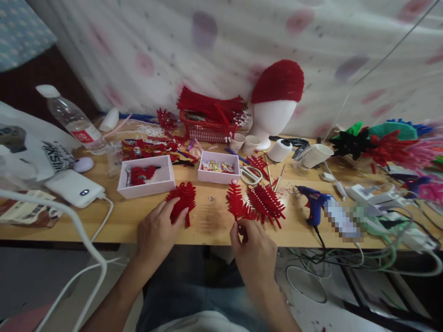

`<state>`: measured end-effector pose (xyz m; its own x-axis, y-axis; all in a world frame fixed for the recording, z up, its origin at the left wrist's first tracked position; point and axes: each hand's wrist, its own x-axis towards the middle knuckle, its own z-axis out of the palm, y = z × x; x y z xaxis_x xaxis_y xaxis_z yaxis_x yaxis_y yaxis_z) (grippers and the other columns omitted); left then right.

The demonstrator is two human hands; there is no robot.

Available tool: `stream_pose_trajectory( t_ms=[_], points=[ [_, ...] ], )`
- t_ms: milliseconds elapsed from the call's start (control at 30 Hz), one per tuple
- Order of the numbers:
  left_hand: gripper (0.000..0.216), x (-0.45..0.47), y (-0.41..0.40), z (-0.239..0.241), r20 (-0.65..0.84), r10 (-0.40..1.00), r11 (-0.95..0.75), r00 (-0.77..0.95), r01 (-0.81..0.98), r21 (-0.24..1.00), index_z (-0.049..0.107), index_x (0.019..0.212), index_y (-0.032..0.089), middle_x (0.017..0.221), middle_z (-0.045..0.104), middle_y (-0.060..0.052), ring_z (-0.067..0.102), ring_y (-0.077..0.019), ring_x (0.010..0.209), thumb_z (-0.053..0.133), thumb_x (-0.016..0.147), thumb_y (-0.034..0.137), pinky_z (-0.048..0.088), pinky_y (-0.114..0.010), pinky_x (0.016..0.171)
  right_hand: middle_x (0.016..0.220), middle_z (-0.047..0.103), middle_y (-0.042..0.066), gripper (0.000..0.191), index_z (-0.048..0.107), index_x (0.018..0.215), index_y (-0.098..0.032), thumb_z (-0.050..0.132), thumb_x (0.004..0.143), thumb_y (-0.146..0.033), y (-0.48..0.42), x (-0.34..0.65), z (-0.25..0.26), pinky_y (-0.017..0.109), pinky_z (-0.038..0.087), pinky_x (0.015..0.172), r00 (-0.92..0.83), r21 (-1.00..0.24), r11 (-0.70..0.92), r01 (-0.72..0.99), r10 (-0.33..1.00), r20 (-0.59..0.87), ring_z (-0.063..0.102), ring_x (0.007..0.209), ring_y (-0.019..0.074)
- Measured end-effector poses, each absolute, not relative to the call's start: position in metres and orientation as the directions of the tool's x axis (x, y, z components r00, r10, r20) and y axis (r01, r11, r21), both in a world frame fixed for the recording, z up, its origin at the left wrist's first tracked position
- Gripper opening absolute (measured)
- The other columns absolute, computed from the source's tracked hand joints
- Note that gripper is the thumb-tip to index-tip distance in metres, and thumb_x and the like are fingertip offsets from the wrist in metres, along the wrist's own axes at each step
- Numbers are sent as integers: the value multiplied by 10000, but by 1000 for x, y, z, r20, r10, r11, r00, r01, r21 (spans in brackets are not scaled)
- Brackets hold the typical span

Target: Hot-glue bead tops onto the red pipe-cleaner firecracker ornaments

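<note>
My left hand [157, 230] rests at the front edge of the wooden table [207, 221], its fingers stretched out onto a red fuzzy leaf-shaped piece [182, 199]. My right hand [251, 246] pinches the lower end of another red feathery leaf piece [236, 203] that lies on the table. Just right of it lies a bunch of red leaf pieces with small beads [266, 203].
A pink tray of red bits [147, 177], a pink tray of beads [218, 167], scissors [251, 174], a blue glue gun [313, 203], a red basket of red stems [207, 124], a foam head in a red cap [275, 99], cups, a water bottle [74, 120], a power bank [74, 188] and cables.
</note>
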<state>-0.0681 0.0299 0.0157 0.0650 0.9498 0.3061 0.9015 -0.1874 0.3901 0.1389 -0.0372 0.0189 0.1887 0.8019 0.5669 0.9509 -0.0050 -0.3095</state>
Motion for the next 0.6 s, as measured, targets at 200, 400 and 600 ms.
stream_pose_trajectory(
  t_ms=[200,400,600],
  points=[
    [398,-74,31,16,196,977,-124,88,976,177,677,1190,167,1026,744,-108,705,-292,897,526,939,436,495,-346,696,732,643,10,158,611,834,-208,506,949,-236,-34,158,16,264,396,609,184,-313,13,950,788,588,581,623,141],
    [373,-78,32,22,128,989,-100,80,983,153,685,1157,180,1001,742,-92,706,-281,878,569,919,443,492,-331,691,768,635,27,198,601,854,-213,457,978,-266,-45,208,7,300,362,591,37,-31,-25,999,871,489,584,670,183],
    [252,-76,39,27,95,995,-65,43,969,239,687,1028,197,996,752,-79,705,-278,870,613,893,397,479,-326,676,946,661,76,197,599,1008,-205,511,957,-373,-46,220,1,326,454,706,17,-79,17,997,913,407,621,886,247]
  ],
)
